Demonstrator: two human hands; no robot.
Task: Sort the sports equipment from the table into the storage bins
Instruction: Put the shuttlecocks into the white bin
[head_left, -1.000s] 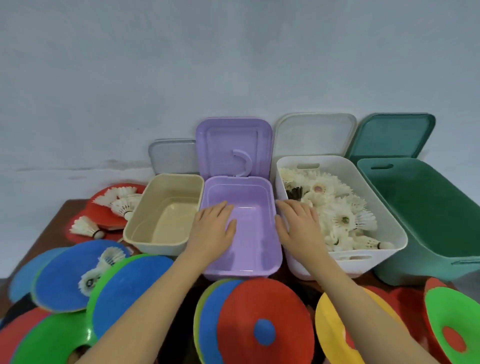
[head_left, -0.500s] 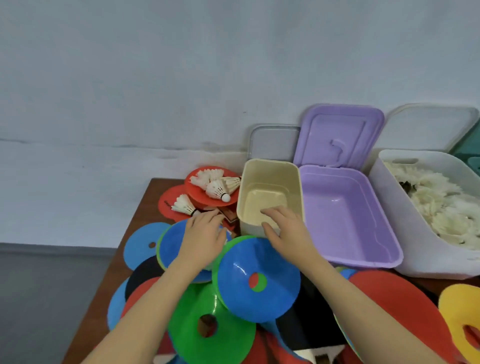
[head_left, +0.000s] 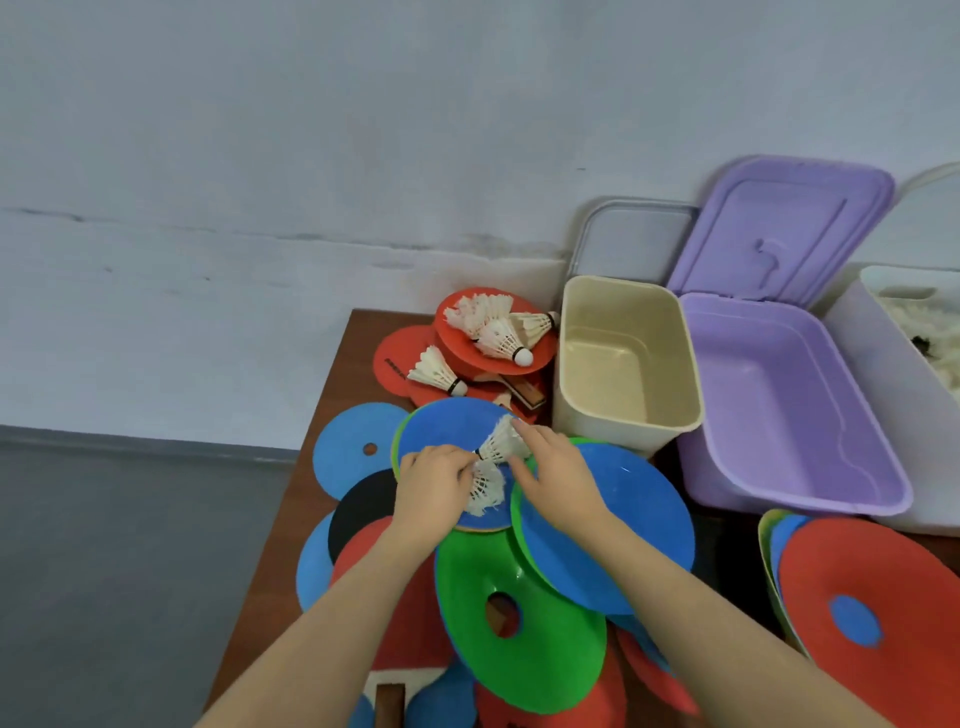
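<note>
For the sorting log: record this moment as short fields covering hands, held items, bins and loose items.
left hand: left hand grips a white shuttlecock lying on the blue disc
right hand: right hand pinches a second shuttlecock
beige bin: beige bin open, nothing visible inside
purple bin: purple bin open, nothing visible inside, lid propped behind
white bin: white bin at the right edge, holds white feathered items
loose shuttlecocks: four on the red paddles at the table's back
table: brown table under overlapping coloured discs

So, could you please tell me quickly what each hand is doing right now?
Left hand: grips a white feathered shuttlecock.
Right hand: holds another white feathered shuttlecock.
</note>
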